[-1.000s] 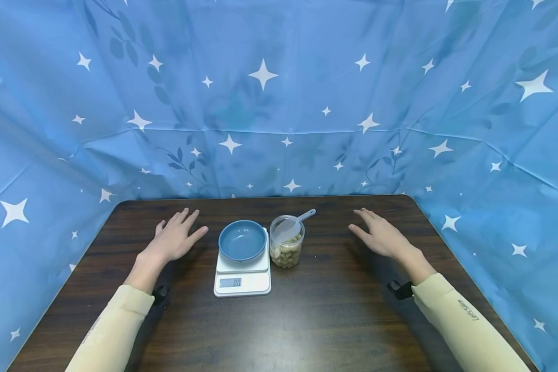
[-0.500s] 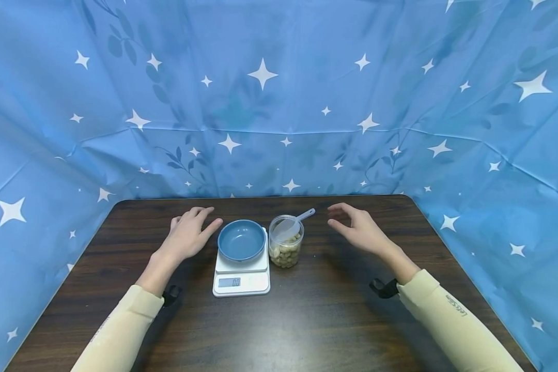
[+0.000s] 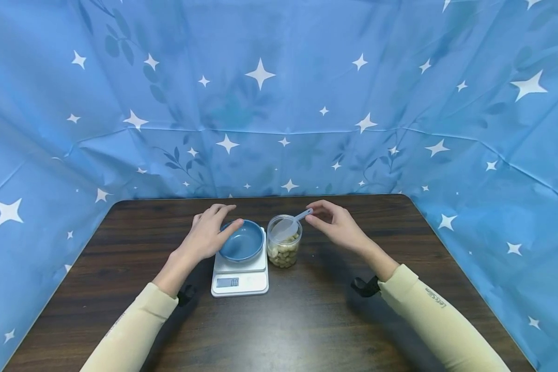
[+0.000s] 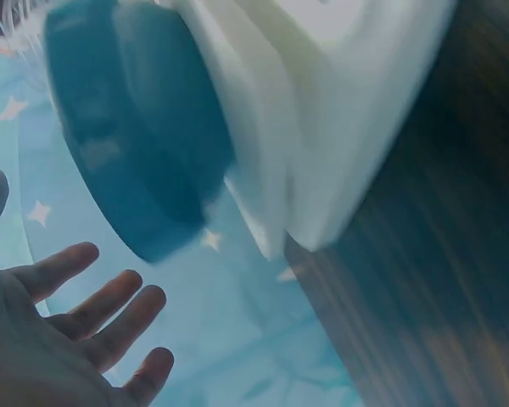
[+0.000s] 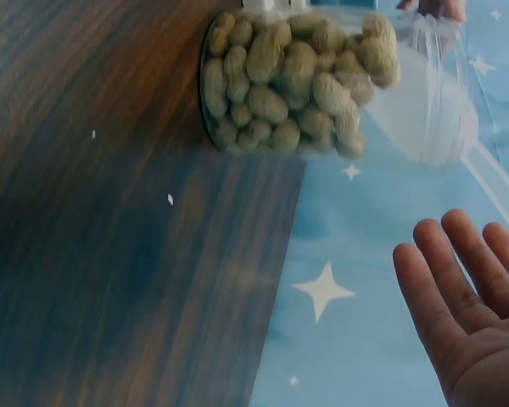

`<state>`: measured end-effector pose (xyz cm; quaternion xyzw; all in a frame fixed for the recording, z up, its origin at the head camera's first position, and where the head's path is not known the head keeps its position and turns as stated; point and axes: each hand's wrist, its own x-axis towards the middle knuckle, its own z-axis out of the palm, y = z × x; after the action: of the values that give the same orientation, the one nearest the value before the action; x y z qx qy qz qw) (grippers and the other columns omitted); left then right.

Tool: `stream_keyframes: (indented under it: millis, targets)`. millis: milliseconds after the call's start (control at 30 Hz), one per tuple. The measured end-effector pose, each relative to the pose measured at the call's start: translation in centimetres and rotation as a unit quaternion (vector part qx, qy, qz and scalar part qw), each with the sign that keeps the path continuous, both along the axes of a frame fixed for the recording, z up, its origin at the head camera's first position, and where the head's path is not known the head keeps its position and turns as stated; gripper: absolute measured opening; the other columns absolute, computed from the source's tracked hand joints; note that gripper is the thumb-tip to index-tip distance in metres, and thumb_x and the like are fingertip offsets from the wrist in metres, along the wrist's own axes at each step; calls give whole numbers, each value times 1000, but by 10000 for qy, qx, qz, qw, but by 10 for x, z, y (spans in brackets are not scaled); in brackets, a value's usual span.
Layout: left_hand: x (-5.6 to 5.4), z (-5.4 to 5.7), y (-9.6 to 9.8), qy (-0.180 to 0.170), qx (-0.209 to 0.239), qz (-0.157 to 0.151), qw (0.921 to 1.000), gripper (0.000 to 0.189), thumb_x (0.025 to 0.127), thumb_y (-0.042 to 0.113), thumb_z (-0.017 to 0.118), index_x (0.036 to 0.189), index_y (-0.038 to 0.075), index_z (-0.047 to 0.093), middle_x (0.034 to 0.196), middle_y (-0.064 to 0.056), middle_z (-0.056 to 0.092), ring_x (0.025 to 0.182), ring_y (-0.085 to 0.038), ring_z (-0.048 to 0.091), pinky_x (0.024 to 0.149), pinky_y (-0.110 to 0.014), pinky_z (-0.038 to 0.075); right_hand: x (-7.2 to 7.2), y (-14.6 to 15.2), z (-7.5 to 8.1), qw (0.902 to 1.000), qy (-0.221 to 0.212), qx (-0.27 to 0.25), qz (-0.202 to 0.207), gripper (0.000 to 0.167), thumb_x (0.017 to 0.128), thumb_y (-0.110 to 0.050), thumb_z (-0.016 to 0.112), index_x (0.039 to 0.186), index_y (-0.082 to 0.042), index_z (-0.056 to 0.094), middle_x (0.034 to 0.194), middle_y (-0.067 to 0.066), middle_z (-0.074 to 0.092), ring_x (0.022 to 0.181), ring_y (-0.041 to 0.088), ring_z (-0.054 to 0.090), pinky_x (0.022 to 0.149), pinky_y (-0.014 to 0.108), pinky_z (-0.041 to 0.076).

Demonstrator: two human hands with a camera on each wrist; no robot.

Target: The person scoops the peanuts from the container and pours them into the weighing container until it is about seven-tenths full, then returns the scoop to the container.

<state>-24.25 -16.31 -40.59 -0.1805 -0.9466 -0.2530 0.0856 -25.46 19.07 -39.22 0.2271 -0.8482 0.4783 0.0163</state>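
Observation:
A blue bowl (image 3: pixel 243 243) sits on a white kitchen scale (image 3: pixel 246 284) whose display reads 0.0. My left hand (image 3: pixel 206 232) hovers over the bowl's left rim, hiding part of it; in the left wrist view its spread fingers hold nothing. To the right of the scale stands a clear jar (image 3: pixel 283 253) of peanuts in their shells (image 5: pixel 293 80). A pale scoop (image 3: pixel 285 230) rests in its mouth, handle sticking out to the upper right. Around the handle's end is my right hand (image 3: pixel 337 222), thumb and fingers apart; the right wrist view shows a gap between fingertips and handle.
All of this stands on a dark wooden table (image 3: pixel 279 330). A blue curtain (image 3: pixel 279 103) with white stars hangs behind it and at both sides. Small white specks (image 5: pixel 170 200) lie on the tabletop near the jar.
Both hands have moved inward: the left hand rightward to the bowl's rim, the right hand leftward to the scoop's handle. Bowl, scale and jar stay put.

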Motion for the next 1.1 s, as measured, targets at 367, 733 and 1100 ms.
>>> stream_keyframes:
  millis: [367, 733, 1100]
  targets:
    - [5, 3, 35, -78, 62, -511, 9986, 77, 99, 64, 54, 156, 12, 45, 151, -12, 48, 139, -31, 45, 109, -63, 26, 2, -17, -10, 9985, -236, -496, -88, 30, 104, -25, 65, 126, -4, 66, 111, 15, 72, 92, 23, 68, 83, 53, 56]
    - [4, -1, 57, -285, 3, -1021, 9944, 89, 93, 68, 61, 157, 11, 41, 153, -11, 48, 139, -27, 46, 110, -63, 26, 18, -31, 7, 9976, -222, -652, -48, 26, 105, -10, 61, 124, 7, 64, 112, 24, 70, 100, 43, 67, 85, 61, 54]
    - [1, -2, 75, -394, -4, -1208, 9919, 99, 85, 67, 72, 158, 9, 39, 152, -10, 49, 134, -26, 51, 110, -58, 29, 26, -37, 15, 9975, 83, -706, 3, 20, 105, -5, 59, 118, 7, 66, 114, 23, 69, 102, 41, 67, 79, 30, 53]
